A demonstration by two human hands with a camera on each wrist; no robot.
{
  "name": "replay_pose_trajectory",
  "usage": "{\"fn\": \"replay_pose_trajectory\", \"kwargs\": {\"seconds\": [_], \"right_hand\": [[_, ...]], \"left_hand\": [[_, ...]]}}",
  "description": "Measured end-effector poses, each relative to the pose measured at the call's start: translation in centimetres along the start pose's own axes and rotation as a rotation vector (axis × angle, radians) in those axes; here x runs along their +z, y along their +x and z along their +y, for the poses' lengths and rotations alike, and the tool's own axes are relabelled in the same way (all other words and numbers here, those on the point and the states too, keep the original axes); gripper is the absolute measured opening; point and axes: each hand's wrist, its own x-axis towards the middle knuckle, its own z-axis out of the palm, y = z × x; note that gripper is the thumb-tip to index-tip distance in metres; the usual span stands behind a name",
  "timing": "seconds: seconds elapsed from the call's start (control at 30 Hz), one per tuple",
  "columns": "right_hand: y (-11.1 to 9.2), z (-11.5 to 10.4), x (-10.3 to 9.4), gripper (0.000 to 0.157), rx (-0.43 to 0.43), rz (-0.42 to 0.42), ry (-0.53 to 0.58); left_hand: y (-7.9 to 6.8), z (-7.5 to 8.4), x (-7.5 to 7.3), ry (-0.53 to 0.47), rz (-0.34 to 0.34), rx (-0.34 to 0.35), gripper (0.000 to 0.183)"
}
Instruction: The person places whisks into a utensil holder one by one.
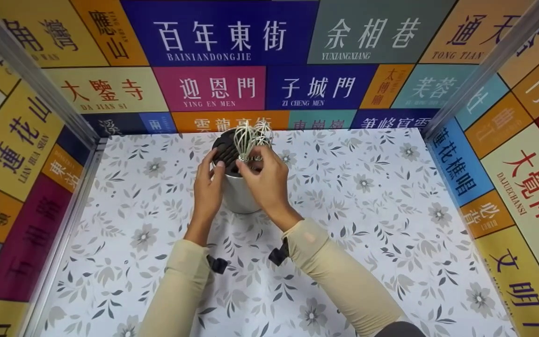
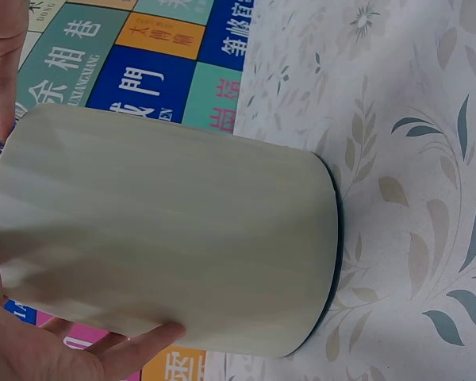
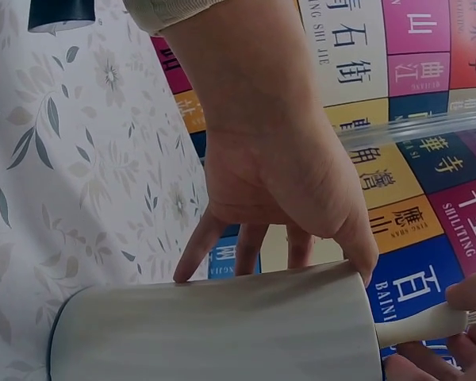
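A pale cylindrical utensil holder (image 1: 241,199) stands upright, with dark utensil ends (image 1: 227,147) in its top. My left hand (image 1: 207,189) rests against its left side. In the right wrist view, the left hand's spread, mostly straight fingers (image 3: 250,246) touch the holder wall (image 3: 222,333). Over the rim, my right hand (image 1: 267,178) pinches a whisk (image 1: 245,140) with pale looped wires. A second cluster of wire loops (image 1: 263,128) rises beside it. The right wrist view shows the cream whisk handle (image 3: 420,325) at the holder's mouth, held between thumb and fingers.
White cloth with grey flowers (image 1: 372,281) covers the table. Panels of coloured blocks with lettering (image 1: 232,32) enclose the back and both sides, joined by metal corner posts (image 1: 31,70). Black bands (image 1: 279,254) sit at both wrists.
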Motion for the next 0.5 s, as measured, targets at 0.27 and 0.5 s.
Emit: {"fn": "replay_pose_trajectory", "kwargs": {"seconds": [0.27,0.5], "right_hand": [[-0.08,0.01,-0.33,0.03,-0.014,-0.002,-0.011],[-0.05,-0.22,-0.66,0.035,0.028,-0.019,0.024]], "left_hand": [[-0.03,0.08,-0.04,0.002,0.009,-0.002,0.046],[-0.08,0.11,-0.05,-0.002,0.001,-0.002,0.047]]}}
